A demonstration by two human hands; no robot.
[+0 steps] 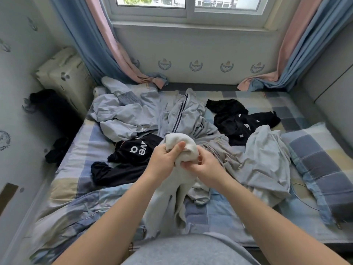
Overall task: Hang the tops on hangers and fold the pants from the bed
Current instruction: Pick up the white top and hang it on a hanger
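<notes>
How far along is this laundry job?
Nothing looks finished: no hanger or folded pants in view. Left hand and right hand grip a white garment. Waiting crumpled on the bed: black lettered top, black garment with crosses, pale blue jacket, striped grey garment.

Soft, even daylight enters through the window (188,5) at the top; shadows on the bed (80,150) are faint. Wide-angle distortion bends the edges, and detail is slightly soft throughout.
</notes>
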